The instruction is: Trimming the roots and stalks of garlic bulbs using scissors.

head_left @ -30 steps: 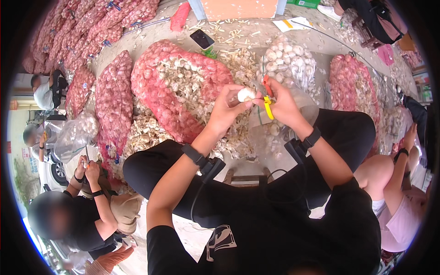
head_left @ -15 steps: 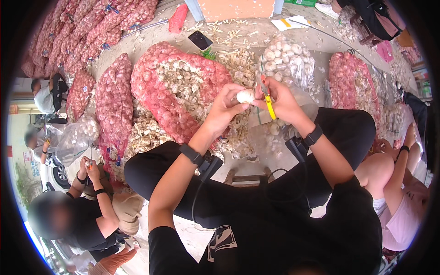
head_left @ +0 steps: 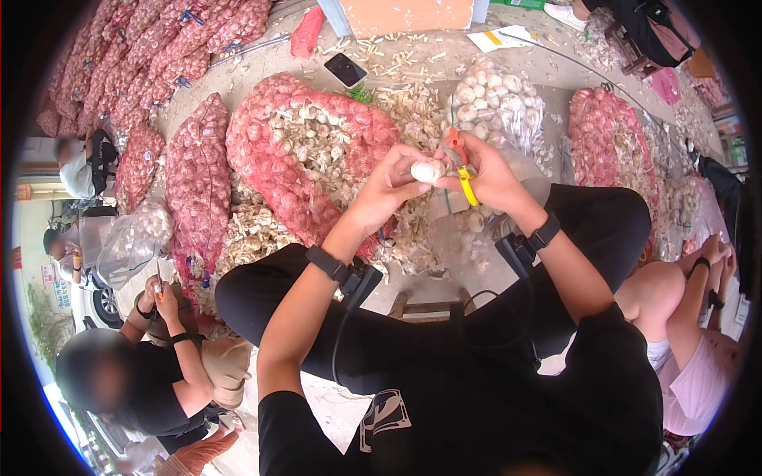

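A white garlic bulb is pinched between the thumb and fingers of my left hand, above the heap of peelings. My right hand is closed on small snips with orange and yellow handles; its fingertips meet the bulb's right side. The snips' blades are mostly hidden by the fingers. Beyond my left hand lies an open red mesh sack with loose garlic bulbs in it. Past my right hand is a clear plastic bag of trimmed white bulbs.
Dry garlic peelings litter the floor. Full mesh sacks stand at left, another sack at right. A phone lies beyond the open sack. Co-workers sit on both sides; one at left holds an orange-handled tool.
The garlic bulb has turned a little between my fingers, and the snips have shifted slightly in my right hand. At left, the co-worker's hands have moved a little.
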